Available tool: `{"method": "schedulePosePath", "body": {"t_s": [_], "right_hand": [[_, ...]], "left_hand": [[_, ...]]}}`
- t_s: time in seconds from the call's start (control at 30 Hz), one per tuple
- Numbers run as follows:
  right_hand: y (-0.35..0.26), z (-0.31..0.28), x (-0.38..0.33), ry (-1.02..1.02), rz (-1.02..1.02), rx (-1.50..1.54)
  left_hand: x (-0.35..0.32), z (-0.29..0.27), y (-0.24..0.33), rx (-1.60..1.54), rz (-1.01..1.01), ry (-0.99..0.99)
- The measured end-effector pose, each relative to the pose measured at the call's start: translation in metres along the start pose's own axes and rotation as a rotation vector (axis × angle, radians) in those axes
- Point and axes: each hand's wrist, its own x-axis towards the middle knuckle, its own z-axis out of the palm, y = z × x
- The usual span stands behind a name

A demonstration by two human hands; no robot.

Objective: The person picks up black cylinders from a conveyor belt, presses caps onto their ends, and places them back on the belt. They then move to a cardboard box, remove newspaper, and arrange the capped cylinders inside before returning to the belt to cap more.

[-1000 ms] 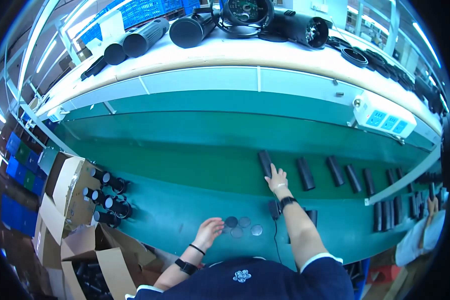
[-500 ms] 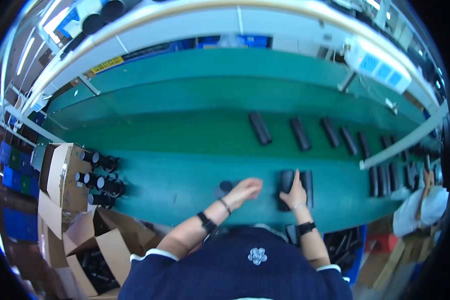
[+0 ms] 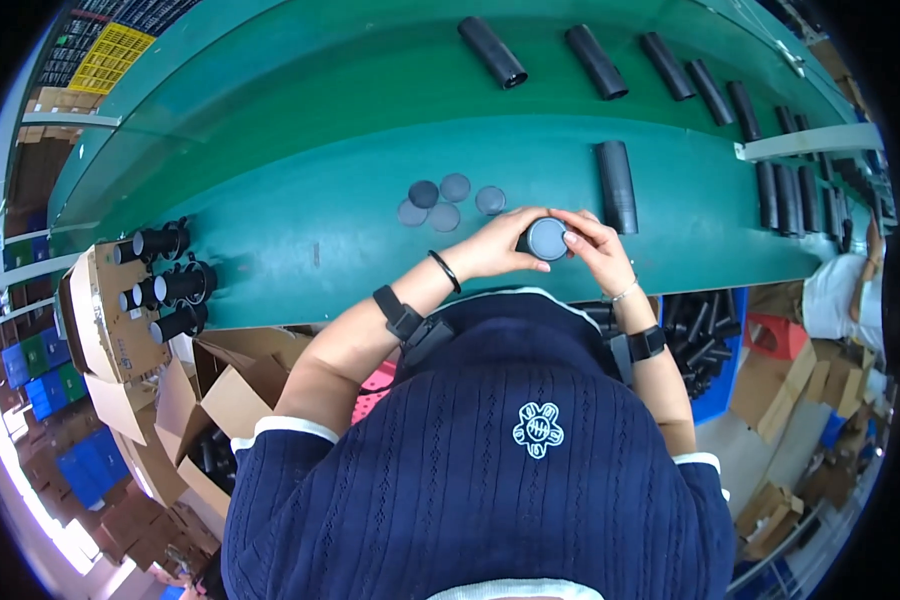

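Observation:
Close to my body, over the near edge of the table, both hands hold a black tube (image 3: pixel 524 243) end up, with a round grey disc (image 3: pixel 548 240) on its upper end. My left hand (image 3: pixel 500 245) is wrapped round the tube's left side. My right hand (image 3: pixel 600 248) grips it from the right, fingertips at the disc's rim. The tube's lower part is hidden. Several loose dark grey discs (image 3: pixel 444 216) lie flat on the green table to the left of my hands. Another black tube (image 3: pixel 617 187) lies just beyond my right hand.
Several black tubes (image 3: pixel 595 62) lie along the green work surface (image 3: pixel 320 190), more at far right. Capped tubes (image 3: pixel 182 284) stick out by a carton (image 3: pixel 120 310) at left. A blue bin (image 3: pixel 715 400) of black parts stands at right, near another person's sleeve (image 3: pixel 838 298).
My view has tilted down. My right hand has lifted one of two tubes off the table toward me, and my left hand has come over to hold it. A disc now shows on its end.

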Motion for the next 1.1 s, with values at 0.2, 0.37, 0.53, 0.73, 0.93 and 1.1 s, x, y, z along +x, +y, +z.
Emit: {"method": "schedulePosePath", "body": {"t_s": [0.2, 0.37, 0.53, 0.73, 0.93, 1.1], "right_hand": [[0.009, 0.006, -0.009, 0.102, 0.069, 0.158], [0.014, 0.006, -0.003, 0.139, 0.111, 0.266], [0.014, 0.008, 0.003, 0.172, 0.193, 0.355], [0.012, 0.013, 0.009, 0.213, 0.175, 0.345], [0.003, 0.015, 0.021, 0.297, 0.204, 0.476], [0.008, 0.008, 0.021, 0.219, 0.217, 0.444]], "left_hand": [[-0.003, 0.009, -0.015, -0.168, -0.075, -0.008], [0.001, 0.016, -0.011, -0.146, -0.051, 0.060], [0.006, 0.015, -0.007, -0.144, -0.031, 0.057], [0.007, 0.017, -0.011, -0.266, -0.130, 0.095], [0.011, 0.008, -0.009, 0.014, -0.010, 0.253], [0.010, 0.001, 0.007, 0.018, -0.187, 0.198]]}}
